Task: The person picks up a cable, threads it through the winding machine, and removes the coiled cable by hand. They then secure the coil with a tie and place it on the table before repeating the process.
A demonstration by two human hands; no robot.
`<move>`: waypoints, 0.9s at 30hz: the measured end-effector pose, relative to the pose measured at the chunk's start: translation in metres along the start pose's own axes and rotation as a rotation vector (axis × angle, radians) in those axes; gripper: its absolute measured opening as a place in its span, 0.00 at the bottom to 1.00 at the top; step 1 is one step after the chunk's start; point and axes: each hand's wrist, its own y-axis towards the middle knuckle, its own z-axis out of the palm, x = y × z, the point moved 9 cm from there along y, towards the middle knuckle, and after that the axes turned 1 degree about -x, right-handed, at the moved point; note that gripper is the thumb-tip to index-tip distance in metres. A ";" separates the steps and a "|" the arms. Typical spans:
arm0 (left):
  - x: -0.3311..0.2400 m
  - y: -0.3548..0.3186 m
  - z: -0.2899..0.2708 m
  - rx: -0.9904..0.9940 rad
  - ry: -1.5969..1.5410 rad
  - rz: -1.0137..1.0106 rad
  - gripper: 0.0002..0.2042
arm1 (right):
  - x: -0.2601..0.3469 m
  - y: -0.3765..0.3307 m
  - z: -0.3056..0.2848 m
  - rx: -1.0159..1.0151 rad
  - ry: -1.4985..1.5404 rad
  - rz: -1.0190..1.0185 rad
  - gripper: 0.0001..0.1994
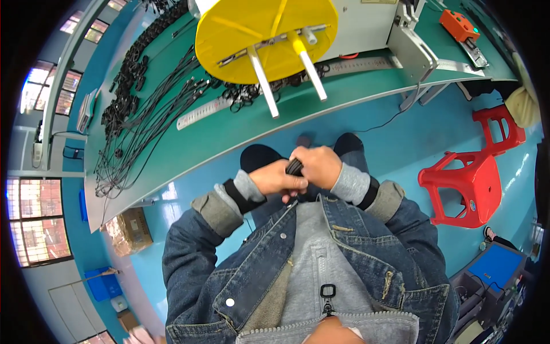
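Observation:
In front of my body, off the table's near edge, both hands meet around a small black bundle (294, 167) that looks like coiled cable. My left hand (276, 178) is closed on its lower left side, thumb pointing across. Fingers curled, my right hand (318, 166) grips it from the upper right. Most of the bundle is hidden in the hands. Beyond them stands a machine with a yellow disc (238, 37), from which two metal rods (263, 83) stick out toward me. Many loose black cables (150, 114) lie on the green table (229, 131) to the left.
Steel rulers (201, 114) lie along the table, below the disc and toward the right. An orange button box (458, 26) sits at the far right. Two red stools (480, 186) stand on the blue floor at right. A cardboard carton (136, 229) is under the table's left end.

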 end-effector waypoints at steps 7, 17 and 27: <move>-0.003 0.002 -0.009 -0.097 -0.063 0.016 0.08 | 0.004 0.019 -0.020 0.129 0.091 -0.071 0.14; -0.026 -0.002 -0.047 -0.407 -0.300 0.267 0.06 | -0.020 0.094 -0.097 -0.353 -0.151 -0.185 0.06; -0.033 -0.019 -0.071 -0.568 -0.419 0.455 0.05 | -0.059 0.108 -0.048 -0.204 0.396 0.131 0.05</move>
